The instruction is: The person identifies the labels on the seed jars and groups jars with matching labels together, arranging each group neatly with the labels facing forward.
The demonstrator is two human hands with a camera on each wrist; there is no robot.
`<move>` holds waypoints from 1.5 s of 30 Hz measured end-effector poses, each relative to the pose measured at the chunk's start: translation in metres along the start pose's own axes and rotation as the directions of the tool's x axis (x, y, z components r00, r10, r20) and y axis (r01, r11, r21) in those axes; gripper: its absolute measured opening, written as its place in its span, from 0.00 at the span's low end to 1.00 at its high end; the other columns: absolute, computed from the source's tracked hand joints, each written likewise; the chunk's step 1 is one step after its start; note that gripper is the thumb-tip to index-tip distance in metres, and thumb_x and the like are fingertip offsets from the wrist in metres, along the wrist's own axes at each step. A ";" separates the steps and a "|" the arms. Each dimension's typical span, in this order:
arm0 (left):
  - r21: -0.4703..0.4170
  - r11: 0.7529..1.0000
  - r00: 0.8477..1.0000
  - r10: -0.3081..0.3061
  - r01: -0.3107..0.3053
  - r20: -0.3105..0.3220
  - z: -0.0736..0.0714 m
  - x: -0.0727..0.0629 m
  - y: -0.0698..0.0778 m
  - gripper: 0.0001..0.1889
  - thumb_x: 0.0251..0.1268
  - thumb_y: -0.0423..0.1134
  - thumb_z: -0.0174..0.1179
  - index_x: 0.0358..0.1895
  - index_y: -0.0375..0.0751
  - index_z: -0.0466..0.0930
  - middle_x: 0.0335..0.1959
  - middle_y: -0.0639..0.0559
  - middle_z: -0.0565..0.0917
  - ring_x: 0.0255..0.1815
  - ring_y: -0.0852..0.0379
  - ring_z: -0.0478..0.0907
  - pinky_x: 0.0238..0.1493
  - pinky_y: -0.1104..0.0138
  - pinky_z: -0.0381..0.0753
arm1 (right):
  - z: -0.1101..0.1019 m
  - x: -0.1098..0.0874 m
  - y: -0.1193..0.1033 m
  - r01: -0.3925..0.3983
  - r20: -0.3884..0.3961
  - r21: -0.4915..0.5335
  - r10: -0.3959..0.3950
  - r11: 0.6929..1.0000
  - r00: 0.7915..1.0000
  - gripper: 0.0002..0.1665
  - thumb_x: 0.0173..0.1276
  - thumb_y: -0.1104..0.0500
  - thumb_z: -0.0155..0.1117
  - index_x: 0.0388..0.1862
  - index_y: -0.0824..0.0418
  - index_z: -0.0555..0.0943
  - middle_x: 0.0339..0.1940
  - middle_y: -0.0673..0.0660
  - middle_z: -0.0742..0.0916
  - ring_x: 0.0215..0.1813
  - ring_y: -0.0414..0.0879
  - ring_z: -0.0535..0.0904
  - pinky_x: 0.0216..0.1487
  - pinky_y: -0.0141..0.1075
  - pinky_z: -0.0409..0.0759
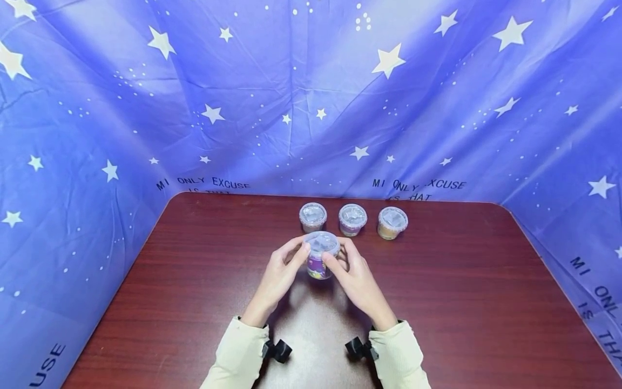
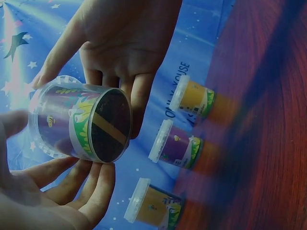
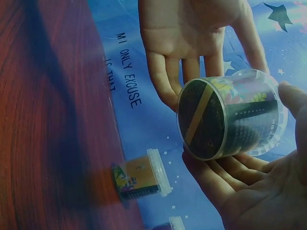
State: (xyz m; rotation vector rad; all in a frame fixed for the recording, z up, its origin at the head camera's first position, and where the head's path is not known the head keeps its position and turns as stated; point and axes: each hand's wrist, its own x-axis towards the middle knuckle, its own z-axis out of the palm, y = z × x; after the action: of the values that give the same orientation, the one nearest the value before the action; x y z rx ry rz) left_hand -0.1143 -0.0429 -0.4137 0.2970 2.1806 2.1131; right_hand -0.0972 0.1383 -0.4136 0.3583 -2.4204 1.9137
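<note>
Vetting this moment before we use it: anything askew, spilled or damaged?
Nothing stands out. The three back tubs stand upright and lidded in a row; the held tub, between left hand and right hand, is lidded too. No spill shows on the table.

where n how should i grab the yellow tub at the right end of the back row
Grip the yellow tub round its body, just under the lid, probably from the right: it stands upright, its lid overhangs the body, and a purple tub stands to its left.
</note>
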 end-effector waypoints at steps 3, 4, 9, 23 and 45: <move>-0.001 1.000 1.000 0.009 -0.009 0.023 0.000 0.001 0.000 0.22 0.71 0.40 0.59 0.65 0.40 0.75 0.50 0.41 0.85 0.48 0.58 0.82 0.54 0.67 0.80 | 0.000 0.001 0.000 0.001 -0.006 0.001 -0.001 1.000 1.000 0.22 0.75 0.54 0.60 0.63 0.59 0.70 0.55 0.60 0.86 0.56 0.48 0.84 0.57 0.33 0.80; 0.003 1.000 1.000 0.012 -0.012 0.028 -0.001 0.001 0.000 0.22 0.71 0.39 0.60 0.66 0.39 0.75 0.51 0.40 0.85 0.49 0.58 0.82 0.53 0.68 0.79 | 0.001 0.001 -0.001 -0.001 -0.007 0.002 0.001 1.000 1.000 0.22 0.75 0.54 0.60 0.63 0.59 0.70 0.55 0.60 0.86 0.55 0.48 0.84 0.57 0.33 0.80; -0.031 1.000 0.998 -0.002 0.004 0.057 -0.002 0.001 0.002 0.22 0.71 0.38 0.60 0.66 0.40 0.74 0.51 0.39 0.84 0.49 0.56 0.82 0.54 0.68 0.80 | 0.000 0.000 -0.005 -0.007 -0.007 0.003 0.007 1.000 1.000 0.22 0.75 0.54 0.60 0.63 0.60 0.70 0.55 0.61 0.86 0.56 0.50 0.84 0.57 0.35 0.80; -0.061 0.998 0.994 0.010 -0.003 0.111 -0.003 0.000 0.005 0.22 0.73 0.39 0.56 0.67 0.38 0.72 0.54 0.39 0.83 0.53 0.58 0.80 0.58 0.68 0.77 | -0.017 -0.003 -0.010 -0.007 0.055 -0.007 0.007 1.000 0.998 0.17 0.78 0.56 0.54 0.61 0.61 0.72 0.52 0.59 0.85 0.54 0.42 0.82 0.56 0.33 0.79; -0.038 0.999 1.000 0.013 -0.012 0.027 0.001 -0.001 0.002 0.20 0.73 0.38 0.57 0.63 0.34 0.73 0.52 0.39 0.81 0.49 0.58 0.80 0.53 0.70 0.79 | -0.015 0.001 -0.004 -0.034 0.038 0.143 0.029 0.989 0.999 0.24 0.76 0.57 0.57 0.69 0.60 0.72 0.58 0.61 0.83 0.56 0.42 0.81 0.57 0.31 0.78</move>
State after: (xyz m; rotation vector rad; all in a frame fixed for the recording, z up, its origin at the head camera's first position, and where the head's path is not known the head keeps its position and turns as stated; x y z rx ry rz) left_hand -0.1132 -0.0425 -0.4119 0.3355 2.1272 2.1410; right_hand -0.0991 0.1515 -0.4059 0.3644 -2.3298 2.1196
